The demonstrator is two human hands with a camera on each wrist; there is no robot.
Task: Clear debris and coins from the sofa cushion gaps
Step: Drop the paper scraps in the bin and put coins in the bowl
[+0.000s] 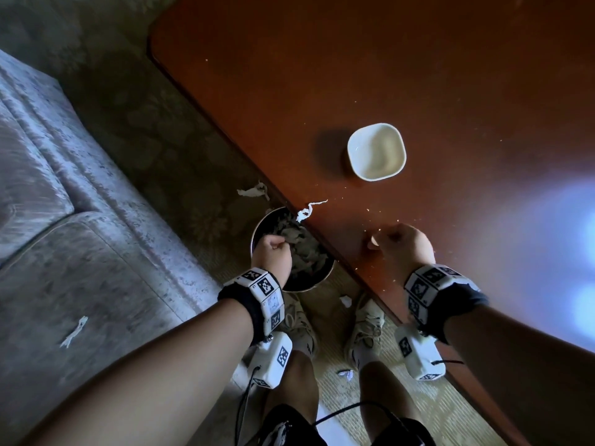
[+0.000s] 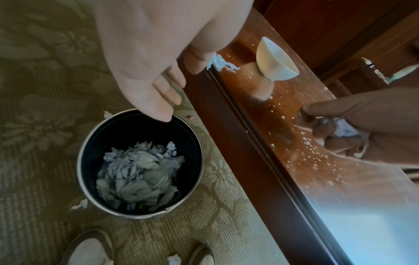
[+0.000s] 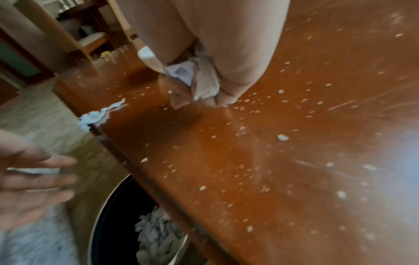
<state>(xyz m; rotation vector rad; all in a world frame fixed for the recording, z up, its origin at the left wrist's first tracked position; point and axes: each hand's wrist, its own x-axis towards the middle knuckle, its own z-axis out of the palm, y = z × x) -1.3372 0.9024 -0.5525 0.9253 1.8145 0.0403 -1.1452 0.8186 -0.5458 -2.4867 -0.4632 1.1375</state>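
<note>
My left hand hovers open over a round dark bin on the carpet, fingers straight, palm bare in the left wrist view. Crumpled paper scraps fill the bin's bottom. My right hand rests on the brown table near its edge and grips a wad of crumpled paper. Pale crumbs are scattered over the tabletop around that hand. A twisted paper strip lies on the table edge above the bin. Another scrap lies on the grey sofa cushion.
A white square bowl stands on the table beyond my right hand. More paper bits lie on the patterned carpet, some beside my shoes. The sofa runs along the left; the bin sits between it and the table.
</note>
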